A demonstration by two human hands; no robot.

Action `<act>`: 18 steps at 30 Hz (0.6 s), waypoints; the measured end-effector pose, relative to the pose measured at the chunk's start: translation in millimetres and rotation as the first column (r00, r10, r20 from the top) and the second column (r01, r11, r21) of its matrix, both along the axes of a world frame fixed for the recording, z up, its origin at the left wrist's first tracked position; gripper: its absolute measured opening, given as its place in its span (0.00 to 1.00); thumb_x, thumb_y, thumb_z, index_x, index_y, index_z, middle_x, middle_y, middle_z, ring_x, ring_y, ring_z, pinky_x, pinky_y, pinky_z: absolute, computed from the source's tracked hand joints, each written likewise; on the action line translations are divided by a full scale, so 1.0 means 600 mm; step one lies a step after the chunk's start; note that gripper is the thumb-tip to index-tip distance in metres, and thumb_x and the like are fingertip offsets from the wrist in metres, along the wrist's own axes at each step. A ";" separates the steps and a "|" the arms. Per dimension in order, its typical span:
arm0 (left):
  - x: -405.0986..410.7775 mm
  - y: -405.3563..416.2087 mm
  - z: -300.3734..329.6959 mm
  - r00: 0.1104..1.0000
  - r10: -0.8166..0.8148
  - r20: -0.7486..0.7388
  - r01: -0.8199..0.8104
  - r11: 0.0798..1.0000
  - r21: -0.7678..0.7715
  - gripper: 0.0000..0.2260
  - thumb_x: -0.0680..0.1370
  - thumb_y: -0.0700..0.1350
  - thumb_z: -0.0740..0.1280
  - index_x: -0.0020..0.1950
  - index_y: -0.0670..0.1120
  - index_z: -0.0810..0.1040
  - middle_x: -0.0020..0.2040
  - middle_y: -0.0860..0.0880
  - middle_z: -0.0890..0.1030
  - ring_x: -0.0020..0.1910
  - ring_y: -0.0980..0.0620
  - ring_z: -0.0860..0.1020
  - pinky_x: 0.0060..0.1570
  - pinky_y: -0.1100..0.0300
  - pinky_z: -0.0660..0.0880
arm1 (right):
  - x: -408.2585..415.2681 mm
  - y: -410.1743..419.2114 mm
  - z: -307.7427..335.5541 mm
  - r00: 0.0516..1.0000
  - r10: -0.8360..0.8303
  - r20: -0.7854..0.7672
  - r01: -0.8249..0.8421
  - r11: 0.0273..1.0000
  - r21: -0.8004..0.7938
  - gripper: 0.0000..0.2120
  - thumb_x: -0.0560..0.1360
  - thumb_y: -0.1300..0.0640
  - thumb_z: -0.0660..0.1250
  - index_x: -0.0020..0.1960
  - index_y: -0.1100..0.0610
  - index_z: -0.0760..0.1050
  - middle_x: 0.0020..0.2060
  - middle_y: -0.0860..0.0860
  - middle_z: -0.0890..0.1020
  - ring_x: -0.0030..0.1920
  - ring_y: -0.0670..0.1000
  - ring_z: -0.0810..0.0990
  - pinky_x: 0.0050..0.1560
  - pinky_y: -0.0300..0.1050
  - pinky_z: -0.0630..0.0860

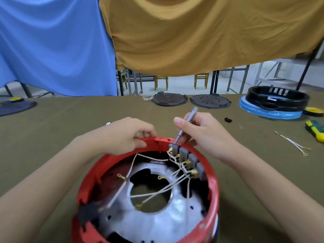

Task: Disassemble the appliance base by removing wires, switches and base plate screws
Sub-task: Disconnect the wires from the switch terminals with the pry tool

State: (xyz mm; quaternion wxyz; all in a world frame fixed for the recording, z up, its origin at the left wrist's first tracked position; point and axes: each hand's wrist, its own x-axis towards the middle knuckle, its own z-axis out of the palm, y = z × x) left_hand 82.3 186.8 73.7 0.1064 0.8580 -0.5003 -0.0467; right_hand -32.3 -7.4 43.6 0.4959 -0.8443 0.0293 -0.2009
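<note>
— What are your hands doing?

— My left hand (126,135) holds the far rim of the red appliance base (213,193). My fingers (140,142) are curled shut over the edge. My right hand (201,132) is closed around a thin grey screwdriver (186,125). I pinch it between my thumb and the other fingers.

— Where is the red thing?

— It sits on the green tabletop (52,137), right in front of me, open side up. My arms go around it on both sides.

— What is inside it?

— A shiny metal base plate (157,223) with a big round hole in the middle. White wires (154,193) cross over the hole. They have little gold ends. Four grey switches (191,158) stand in a row on the inner wall, on the far right side. The wires run to them.

— Where does the tool point?

— Its tip touches the top of the switch farthest from me.

— What else is on the tabletop?

— Two dark round lids (169,101) lie at the far edge. A black ring (278,99) sits on a blue disc (270,112) to the far right. Near it lies a green and yellow screwdriver (315,129). Two loose wires (292,143) lie just beside that one.
</note>
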 end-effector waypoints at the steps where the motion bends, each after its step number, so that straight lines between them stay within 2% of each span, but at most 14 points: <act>1: 0.000 -0.008 0.003 1.000 -0.019 -0.010 0.019 1.000 -0.003 0.09 0.78 0.39 0.70 0.55 0.51 0.79 0.45 0.58 0.81 0.43 0.60 0.79 0.52 0.55 0.77 | 0.001 0.000 -0.001 1.000 -0.004 0.017 0.003 0.999 0.043 0.17 0.80 0.47 0.66 0.41 0.59 0.76 0.32 0.50 0.83 0.35 0.49 0.83 0.42 0.46 0.81; 3: 0.001 -0.024 0.006 0.999 -0.026 0.021 0.026 0.999 0.036 0.11 0.77 0.42 0.71 0.59 0.50 0.78 0.50 0.56 0.81 0.47 0.56 0.79 0.54 0.55 0.76 | 0.002 0.005 -0.006 0.998 -0.006 0.056 0.000 0.994 0.108 0.15 0.81 0.50 0.66 0.40 0.59 0.75 0.32 0.51 0.82 0.35 0.48 0.82 0.41 0.45 0.82; 5: -0.003 -0.030 0.017 0.987 -0.013 0.160 -0.005 0.994 0.106 0.13 0.76 0.50 0.72 0.59 0.52 0.75 0.53 0.55 0.77 0.49 0.55 0.76 0.53 0.56 0.73 | 0.001 0.011 -0.011 0.994 -0.008 0.106 -0.004 0.994 0.111 0.15 0.81 0.50 0.66 0.40 0.58 0.74 0.33 0.52 0.81 0.34 0.49 0.83 0.41 0.48 0.84; 7: -0.017 -0.024 0.032 0.964 0.020 0.265 -0.027 0.999 0.022 0.08 0.76 0.57 0.69 0.49 0.55 0.75 0.47 0.58 0.74 0.44 0.58 0.74 0.44 0.60 0.70 | 0.000 0.014 -0.011 0.985 -0.019 0.169 0.008 0.998 0.063 0.16 0.81 0.48 0.66 0.40 0.58 0.74 0.32 0.51 0.80 0.35 0.51 0.84 0.42 0.56 0.84; 9: -0.039 -0.019 0.037 0.977 0.073 0.202 -0.057 0.995 -0.086 0.09 0.74 0.60 0.67 0.40 0.56 0.76 0.38 0.59 0.76 0.37 0.62 0.75 0.35 0.64 0.67 | 0.001 0.012 -0.012 0.978 -0.009 0.208 0.004 1.000 0.025 0.17 0.81 0.48 0.66 0.39 0.58 0.74 0.32 0.54 0.78 0.36 0.57 0.83 0.44 0.63 0.81; 12: -0.070 -0.025 0.009 0.992 0.111 0.066 -0.105 0.990 -0.089 0.08 0.76 0.57 0.67 0.40 0.55 0.79 0.33 0.59 0.79 0.33 0.63 0.76 0.33 0.64 0.68 | 0.000 0.016 -0.016 0.970 0.007 0.245 -0.003 1.000 -0.019 0.18 0.80 0.49 0.65 0.38 0.61 0.73 0.34 0.61 0.76 0.39 0.65 0.78 0.44 0.65 0.78; 14: -0.080 -0.029 -0.013 0.992 0.112 -0.053 -0.118 0.983 -0.138 0.07 0.76 0.51 0.67 0.40 0.52 0.83 0.32 0.56 0.81 0.31 0.61 0.75 0.34 0.61 0.72 | 0.000 0.019 -0.021 0.963 0.008 0.270 0.012 0.997 -0.074 0.18 0.81 0.51 0.65 0.37 0.61 0.71 0.31 0.58 0.75 0.35 0.60 0.75 0.40 0.57 0.76; 16: -0.079 -0.029 -0.026 0.982 0.116 -0.151 -0.144 0.970 -0.193 0.07 0.75 0.48 0.68 0.39 0.50 0.84 0.32 0.54 0.82 0.30 0.58 0.76 0.35 0.59 0.75 | -0.001 0.020 -0.023 0.956 0.007 0.295 0.031 0.992 -0.122 0.18 0.81 0.52 0.64 0.37 0.60 0.70 0.28 0.52 0.71 0.31 0.50 0.70 0.37 0.47 0.70; 18: -0.073 -0.029 -0.031 0.966 0.121 -0.230 -0.177 0.954 -0.240 0.07 0.74 0.46 0.68 0.38 0.50 0.84 0.31 0.55 0.82 0.29 0.59 0.76 0.34 0.61 0.74 | 0.001 0.020 -0.026 0.954 0.017 0.300 0.030 0.988 -0.151 0.17 0.82 0.53 0.64 0.37 0.59 0.70 0.29 0.48 0.70 0.31 0.44 0.67 0.35 0.42 0.67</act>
